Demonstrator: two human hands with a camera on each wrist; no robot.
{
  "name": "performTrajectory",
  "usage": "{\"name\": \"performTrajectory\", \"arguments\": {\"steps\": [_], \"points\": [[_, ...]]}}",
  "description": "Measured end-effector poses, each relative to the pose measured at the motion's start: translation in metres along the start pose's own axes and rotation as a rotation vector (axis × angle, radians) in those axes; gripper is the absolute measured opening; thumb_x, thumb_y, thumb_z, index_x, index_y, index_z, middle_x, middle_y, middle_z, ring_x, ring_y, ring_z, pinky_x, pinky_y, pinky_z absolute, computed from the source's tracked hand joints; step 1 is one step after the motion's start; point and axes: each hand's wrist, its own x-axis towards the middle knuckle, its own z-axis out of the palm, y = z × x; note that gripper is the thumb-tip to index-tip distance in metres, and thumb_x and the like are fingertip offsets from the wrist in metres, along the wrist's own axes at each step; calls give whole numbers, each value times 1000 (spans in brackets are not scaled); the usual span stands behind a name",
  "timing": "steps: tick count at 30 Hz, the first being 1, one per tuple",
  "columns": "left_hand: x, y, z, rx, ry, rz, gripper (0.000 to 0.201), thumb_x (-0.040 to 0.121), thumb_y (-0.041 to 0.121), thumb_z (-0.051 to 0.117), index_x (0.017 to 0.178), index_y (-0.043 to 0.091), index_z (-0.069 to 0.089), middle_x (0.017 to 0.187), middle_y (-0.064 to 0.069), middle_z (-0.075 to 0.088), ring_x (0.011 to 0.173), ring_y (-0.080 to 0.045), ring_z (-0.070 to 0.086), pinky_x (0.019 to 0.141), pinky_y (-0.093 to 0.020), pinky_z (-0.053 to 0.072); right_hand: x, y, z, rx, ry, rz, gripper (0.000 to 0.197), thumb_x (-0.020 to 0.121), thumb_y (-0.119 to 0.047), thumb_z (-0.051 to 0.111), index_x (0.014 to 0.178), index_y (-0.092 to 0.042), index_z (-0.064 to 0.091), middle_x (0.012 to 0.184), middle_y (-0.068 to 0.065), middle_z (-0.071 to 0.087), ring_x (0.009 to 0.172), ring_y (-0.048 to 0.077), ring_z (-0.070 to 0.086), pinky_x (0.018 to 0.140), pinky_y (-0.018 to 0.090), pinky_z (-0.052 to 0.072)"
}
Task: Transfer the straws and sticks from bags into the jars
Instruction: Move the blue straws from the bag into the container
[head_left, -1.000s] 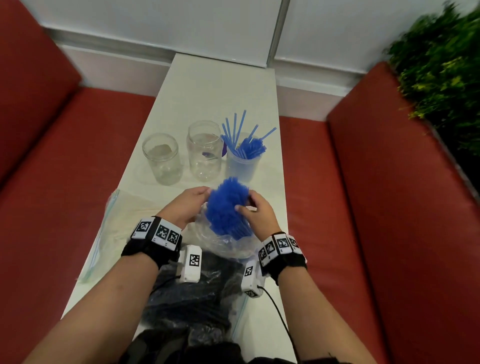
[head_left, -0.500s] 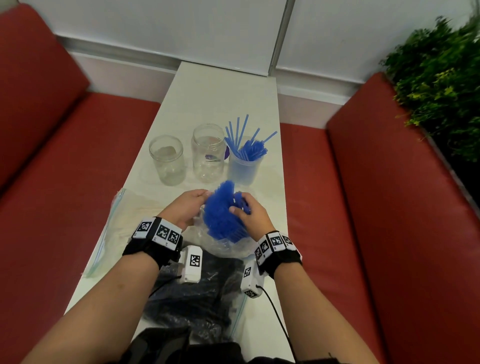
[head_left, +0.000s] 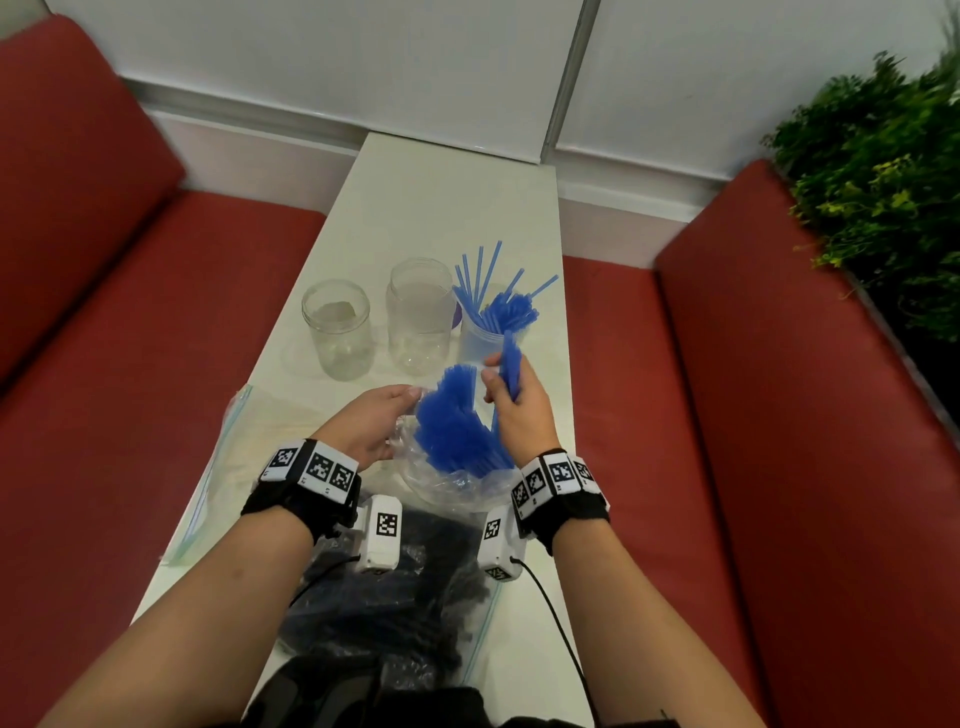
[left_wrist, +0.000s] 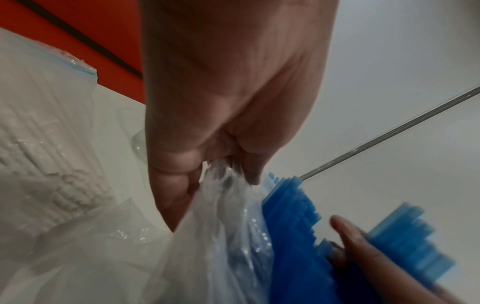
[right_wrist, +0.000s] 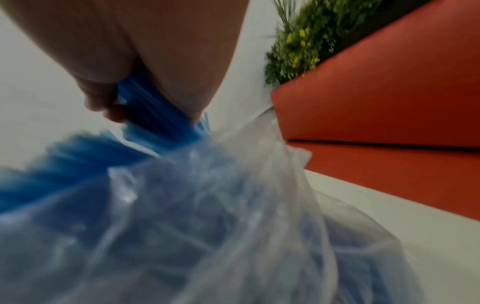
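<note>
We logged the left hand (head_left: 375, 422) pinching the gathered mouth of the clear bag (head_left: 452, 480), fingers curled into the plastic, holding it upright at the near middle of the table (head_left: 415, 197). The right hand (head_left: 517, 410) was closed round a small bunch of blue straws (head_left: 510, 364) lifted clear of the main clump (head_left: 457, 426), which was standing in the bag. We judged the risks as these: the thin bunch could splay or slip from the grip on the way across, and the far right jar (head_left: 480, 340) was already crowded, so new straws might catch on those leaning out and tip onto the table. The slack bag could also sag if the pinch loosened. Count: three jars in a row, two of them (left (head_left: 337, 330), middle (head_left: 420, 317)) with no straws; three bags: the clear one in hand, a dark-filled one (head_left: 395, 613) nearest us, a pale-filled one (head_left: 239, 467) at the left edge. Straws were too many to count.
</note>
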Motion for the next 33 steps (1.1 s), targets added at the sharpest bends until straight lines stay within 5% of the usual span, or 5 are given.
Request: {"name": "performTrajectory", "arguments": {"steps": [10, 16, 23, 27, 33], "points": [[0, 5, -1, -7, -8, -41, 25, 105, 36, 51, 114, 25, 72, 123, -2, 70, 114, -32, 64, 82, -42, 62, 69, -121, -51, 176, -25, -270, 32, 96, -43, 61, 69, -26, 64, 61, -1, 61, 59, 21, 60, 66, 37, 53], [-1, 9, 0, 13, 5, -27, 26, 106, 35, 50, 119, 23, 69, 125, -3, 68, 114, -32, 64, 88, -44, 60, 123, -183, -63, 333, 190, -484, 28, 96, -40, 63, 82, -15, 60, 62, 2, 58, 60, 23, 58, 66, 37, 51], [0, 15, 1, 11, -5, -8, 27, 107, 32, 48, 116, 21, 71, 124, -5, 70, 103, -30, 65, 78, -38, 59, 159, -124, -16, 175, 204, -312, 26, 98, -40, 60, 84, -18, 58, 68, 0, 61, 68, 16, 59, 75, 35, 51], [2, 12, -4, 4, -4, -10, 28, 107, 32, 48, 116, 21, 72, 124, -4, 71, 105, -31, 65, 85, -43, 59, 165, -70, 1, 119, 169, -171, 20, 98, -36, 63, 85, -20, 60, 73, -2, 64, 68, 7, 57, 69, 13, 46], [6, 9, -5, -21, -3, -34, 29, 106, 32, 49, 117, 20, 72, 120, -1, 72, 115, -35, 65, 94, -49, 56, 162, -33, 1, 17, 34, -51, 11, 91, -16, 70, 91, -6, 64, 84, 7, 64, 79, 17, 58, 81, 36, 50]]}}
